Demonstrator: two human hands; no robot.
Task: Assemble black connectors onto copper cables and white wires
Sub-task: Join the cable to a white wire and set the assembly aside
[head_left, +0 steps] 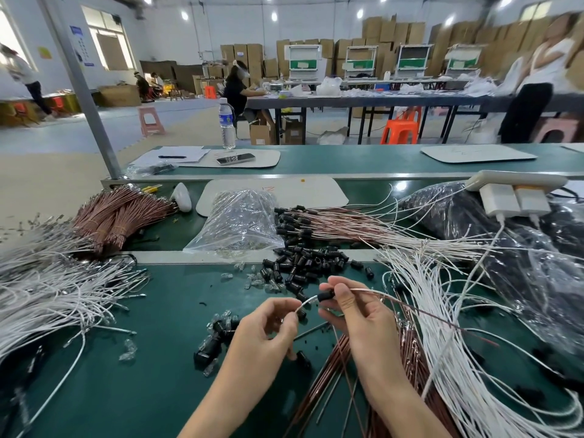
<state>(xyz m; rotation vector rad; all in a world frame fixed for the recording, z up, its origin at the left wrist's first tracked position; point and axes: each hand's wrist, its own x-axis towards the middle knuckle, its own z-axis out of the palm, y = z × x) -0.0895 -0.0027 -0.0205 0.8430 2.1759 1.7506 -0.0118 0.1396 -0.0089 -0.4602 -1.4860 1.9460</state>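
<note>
Right hand (357, 314) pinches black connector (325, 295), axis left-right; left hand (268, 324) pinches wire (306, 303).

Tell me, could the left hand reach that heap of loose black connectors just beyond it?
Probably yes: the heap of black connectors lies just beyond the left hand with nothing blocking the way, though its fingers pinch a white wire and would have to let go.

A black connector (325, 295) sits between a curved white wire (306, 303) and a thin copper cable (363, 290).
</note>
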